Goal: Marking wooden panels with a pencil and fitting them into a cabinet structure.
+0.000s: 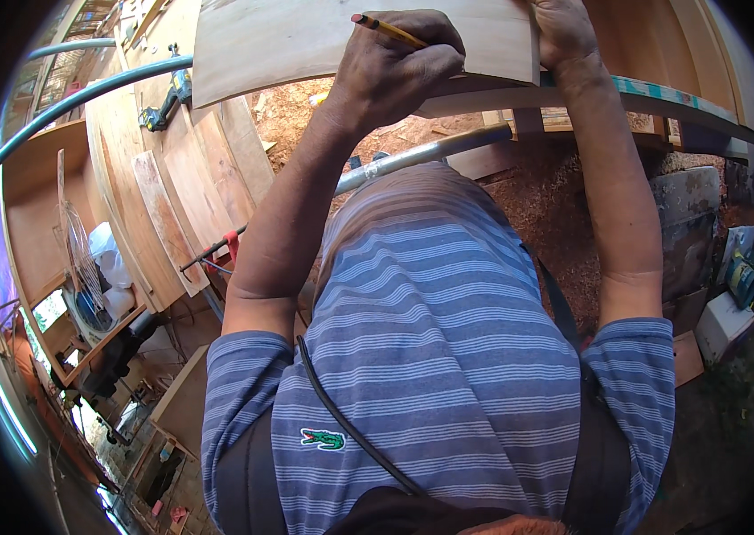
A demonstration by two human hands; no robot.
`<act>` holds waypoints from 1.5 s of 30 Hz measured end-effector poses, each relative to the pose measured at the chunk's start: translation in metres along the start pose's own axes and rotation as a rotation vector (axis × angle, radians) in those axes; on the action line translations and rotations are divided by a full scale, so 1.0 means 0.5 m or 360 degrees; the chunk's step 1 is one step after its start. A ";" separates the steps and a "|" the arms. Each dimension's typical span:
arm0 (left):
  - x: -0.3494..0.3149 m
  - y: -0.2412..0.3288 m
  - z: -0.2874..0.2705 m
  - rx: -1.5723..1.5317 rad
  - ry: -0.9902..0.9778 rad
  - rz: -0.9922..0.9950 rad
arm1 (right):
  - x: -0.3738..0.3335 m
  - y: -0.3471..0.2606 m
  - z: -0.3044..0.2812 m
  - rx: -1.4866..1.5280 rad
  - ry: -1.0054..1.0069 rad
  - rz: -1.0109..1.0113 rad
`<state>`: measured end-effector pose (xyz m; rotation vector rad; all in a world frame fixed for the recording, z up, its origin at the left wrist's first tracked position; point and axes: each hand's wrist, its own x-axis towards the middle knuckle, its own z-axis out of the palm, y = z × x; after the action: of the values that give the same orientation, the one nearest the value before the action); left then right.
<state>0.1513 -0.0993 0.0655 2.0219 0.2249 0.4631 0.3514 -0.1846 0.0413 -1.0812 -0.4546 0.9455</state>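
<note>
My left hand (399, 69) is closed around a pencil (389, 30) with dark and yellow stripes and a red end. That hand rests over a pale, smooth wooden board (279, 45) at the top of the view. The pencil's tip is hidden behind my fingers. At the board's right end, my right hand (564, 36) grips the edge, its fingers partly hidden and cut off by the top of the picture. Just beneath the board runs a wooden edge with a worn teal strip (653, 90).
A metal pipe (426, 156) crosses close to my body. Left lie several planks (203, 160), a yellow-and-black power tool (163, 100) and a bar with a red fitting (233, 243). A curved blue-grey tube (83, 98) arches there. Wood shavings (555, 232) cover the ground.
</note>
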 end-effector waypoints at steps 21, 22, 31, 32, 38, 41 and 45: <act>-0.040 -0.034 -0.075 -0.0698 0.1598 -0.0008 | 0.037 0.042 -0.063 0.0050 -0.0059 -0.0004; -0.074 -0.049 -0.110 -0.0490 0.1745 -0.0015 | 0.037 0.047 -0.057 0.0027 -0.0034 0.0003; -0.244 -0.261 -0.190 -0.0701 0.2466 -0.0423 | 0.024 0.007 -0.077 -0.0136 -0.0047 0.0186; -0.231 -0.214 -0.180 -0.1033 0.2381 -0.0696 | 0.025 0.008 -0.088 -0.0146 -0.0063 0.0212; -0.215 -0.176 -0.166 -0.1978 0.1795 -0.0384 | 0.039 0.008 -0.092 -0.0154 -0.0193 0.0266; -0.197 -0.156 -0.147 -0.2064 0.1703 -0.0366 | 0.046 0.008 -0.099 -0.0160 -0.0225 0.0299; -0.191 -0.157 -0.140 -0.2092 0.1574 -0.0346 | 0.046 0.000 -0.097 -0.0108 -0.0189 0.0324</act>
<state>0.0386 -0.0386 0.0041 0.3805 0.5416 1.0769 0.3989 -0.1914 0.0175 -1.1520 -0.4834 1.1855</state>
